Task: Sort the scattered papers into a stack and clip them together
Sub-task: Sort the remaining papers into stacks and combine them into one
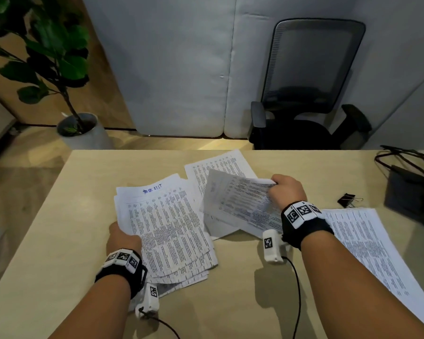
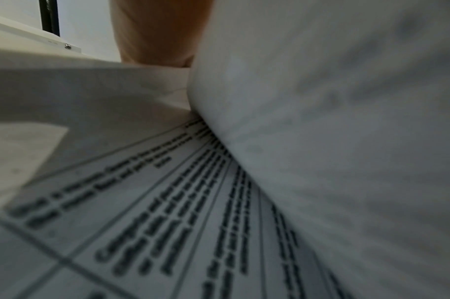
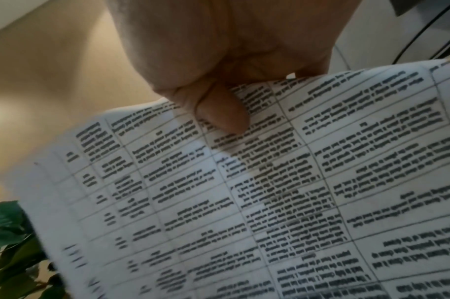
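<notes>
Printed sheets lie scattered on the tan table (image 1: 230, 302). My left hand (image 1: 124, 238) grips the left edge of a loose fanned stack of papers (image 1: 171, 231), fingers hidden beneath it; the left wrist view shows the stack's printed sheets (image 2: 167, 222) close up and one finger (image 2: 157, 30). My right hand (image 1: 288, 189) holds a few sheets (image 1: 240, 199) raised off the table by their right edge. In the right wrist view my thumb (image 3: 223, 113) presses on those sheets (image 3: 269, 192). A black binder clip (image 1: 348, 199) lies to the right of that hand.
Another pile of papers (image 1: 372, 253) lies under my right forearm, and one sheet (image 1: 220, 165) lies near the far edge. A black box with cables (image 1: 411, 192) sits at the right edge. An office chair (image 1: 309, 94) and a potted plant (image 1: 78, 128) stand beyond the table.
</notes>
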Available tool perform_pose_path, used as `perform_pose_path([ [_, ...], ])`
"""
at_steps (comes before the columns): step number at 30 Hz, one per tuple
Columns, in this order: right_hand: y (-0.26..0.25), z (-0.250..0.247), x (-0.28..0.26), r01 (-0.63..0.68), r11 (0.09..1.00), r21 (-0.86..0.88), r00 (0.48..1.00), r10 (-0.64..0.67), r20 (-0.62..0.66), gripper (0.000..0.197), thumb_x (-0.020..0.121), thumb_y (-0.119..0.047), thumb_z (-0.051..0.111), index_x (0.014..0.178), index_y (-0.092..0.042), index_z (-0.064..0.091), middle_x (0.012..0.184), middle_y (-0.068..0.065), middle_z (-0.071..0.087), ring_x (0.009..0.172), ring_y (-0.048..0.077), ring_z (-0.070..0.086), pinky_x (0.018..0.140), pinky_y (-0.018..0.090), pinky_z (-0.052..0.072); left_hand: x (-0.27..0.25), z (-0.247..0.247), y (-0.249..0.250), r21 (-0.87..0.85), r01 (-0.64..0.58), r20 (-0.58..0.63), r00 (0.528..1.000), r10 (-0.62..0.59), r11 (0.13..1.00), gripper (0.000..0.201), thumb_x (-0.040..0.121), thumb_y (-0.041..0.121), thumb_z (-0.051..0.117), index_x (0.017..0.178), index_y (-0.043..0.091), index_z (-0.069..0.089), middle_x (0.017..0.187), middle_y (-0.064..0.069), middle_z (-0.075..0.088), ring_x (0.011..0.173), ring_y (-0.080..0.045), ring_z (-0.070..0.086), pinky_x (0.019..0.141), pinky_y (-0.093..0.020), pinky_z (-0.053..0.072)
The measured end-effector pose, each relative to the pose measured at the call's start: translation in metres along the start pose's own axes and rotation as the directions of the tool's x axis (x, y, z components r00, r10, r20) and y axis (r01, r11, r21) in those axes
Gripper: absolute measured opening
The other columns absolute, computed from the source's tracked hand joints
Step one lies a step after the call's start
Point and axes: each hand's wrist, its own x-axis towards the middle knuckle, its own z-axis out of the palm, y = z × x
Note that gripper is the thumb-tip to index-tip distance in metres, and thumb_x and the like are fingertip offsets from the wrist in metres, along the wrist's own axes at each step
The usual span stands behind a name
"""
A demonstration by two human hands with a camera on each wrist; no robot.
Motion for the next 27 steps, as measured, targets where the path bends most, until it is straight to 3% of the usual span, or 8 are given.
perform_pose_path([
  [6, 0.019, -0.015, -0.004, 0.007, 0.972, 0.237, 0.997, 0.013, -0.082, 0.02, 0.066, 0.007, 0.048, 0.057, -0.011, 0.044, 0.056, 0.006, 0.042, 0.061, 0.025, 0.037, 0.053, 0.029, 0.026, -0.005, 0.007, 0.007, 0.069, 0.038, -0.044, 0.998, -0.035, 0.997, 0.089, 0.078, -0.001, 0.059, 0.151, 0.025, 0.012, 0.14, -0.023, 0.036, 0.115, -0.046, 0.049, 0.093, -0.053, 0.046],
  [9, 0.024, -0.021, -0.006, 0.006, 0.952, 0.307, 0.997, 0.019, -0.078, 0.026, 0.067, 0.01, 0.046, 0.053, -0.012, 0.043, 0.054, 0.004, 0.039, 0.058, 0.023, 0.035, 0.052, 0.029, 0.024, -0.016, 0.018, 0.017, 0.239, 0.02, -0.105, 0.994, 0.005, 0.971, 0.09, 0.074, 0.004, 0.066, 0.148, 0.031, 0.022, 0.155, -0.007, 0.014, 0.136, -0.036, 0.025, 0.111, -0.052, 0.028],
  [11, 0.027, -0.023, -0.008, -0.005, 0.937, 0.348, 0.997, 0.031, -0.068, 0.032, 0.068, 0.011, 0.046, 0.049, -0.014, 0.044, 0.052, 0.003, 0.037, 0.056, 0.021, 0.034, 0.051, 0.028, 0.023, -0.026, 0.029, 0.024, 0.311, -0.146, -0.039, 0.985, 0.166, 0.939, 0.077, 0.076, 0.007, 0.065, 0.144, 0.029, 0.037, 0.155, -0.005, 0.023, 0.139, -0.032, 0.025, 0.114, -0.05, 0.027],
  [14, 0.032, -0.023, -0.01, -0.021, 0.914, 0.405, 0.997, 0.051, -0.062, 0.041, 0.068, 0.013, 0.047, 0.042, -0.018, 0.048, 0.049, 0.0, 0.037, 0.054, 0.02, 0.033, 0.051, 0.027, 0.023, -0.046, 0.054, 0.033, 0.246, -0.528, 0.258, 0.844, 0.47, 0.813, 0.055, 0.089, 0.018, 0.059, 0.141, 0.029, 0.045, 0.154, -0.001, 0.032, 0.142, -0.026, 0.026, 0.117, -0.046, 0.021],
  [16, 0.035, -0.022, -0.011, -0.041, 0.907, 0.42, 0.997, 0.062, -0.037, 0.037, 0.068, 0.012, 0.046, 0.045, -0.017, 0.047, 0.05, 0.001, 0.04, 0.056, 0.02, 0.037, 0.053, 0.026, 0.027, -0.062, 0.073, 0.039, 0.253, -0.669, 0.448, 0.721, 0.528, 0.699, 0.046, 0.093, 0.034, 0.053, 0.139, 0.035, 0.045, 0.156, 0.006, 0.027, 0.143, -0.027, 0.024, 0.116, -0.053, 0.021],
  [21, 0.041, -0.021, -0.017, -0.02, 0.889, 0.457, 1.0, 0.025, -0.006, 0.027, 0.07, 0.008, 0.048, 0.057, -0.015, 0.045, 0.058, 0.001, 0.042, 0.061, 0.019, 0.04, 0.055, 0.027, 0.029, -0.091, 0.101, 0.037, 0.496, -0.634, 0.687, 0.704, 0.178, 0.594, 0.044, 0.09, 0.056, 0.044, 0.133, 0.055, 0.04, 0.161, 0.003, 0.007, 0.148, -0.034, -0.005, 0.111, -0.068, 0.001],
  [24, 0.042, -0.037, -0.018, 0.086, 0.859, 0.505, 0.97, 0.043, -0.239, 0.018, 0.084, 0.001, 0.048, 0.078, -0.016, 0.048, 0.067, -0.001, 0.049, 0.059, 0.015, 0.044, 0.052, 0.026, 0.035, -0.095, 0.101, 0.034, 0.502, -0.713, 0.736, 0.649, 0.191, 0.489, 0.06, 0.089, 0.056, 0.048, 0.141, 0.059, 0.019, 0.159, 0.017, -0.013, 0.145, -0.035, -0.02, 0.103, -0.076, 0.001],
  [27, 0.041, -0.051, -0.012, 0.193, 0.879, 0.436, 0.952, -0.061, -0.299, 0.005, 0.094, -0.014, 0.048, 0.098, -0.016, 0.051, 0.077, 0.002, 0.058, 0.066, 0.018, 0.053, 0.059, 0.026, 0.039, -0.099, 0.106, 0.036, 0.499, -0.717, 0.75, 0.639, 0.172, 0.487, 0.063, 0.087, 0.061, 0.047, 0.142, 0.059, 0.016, 0.158, 0.019, -0.02, 0.144, -0.035, -0.023, 0.103, -0.078, 0.001],
])
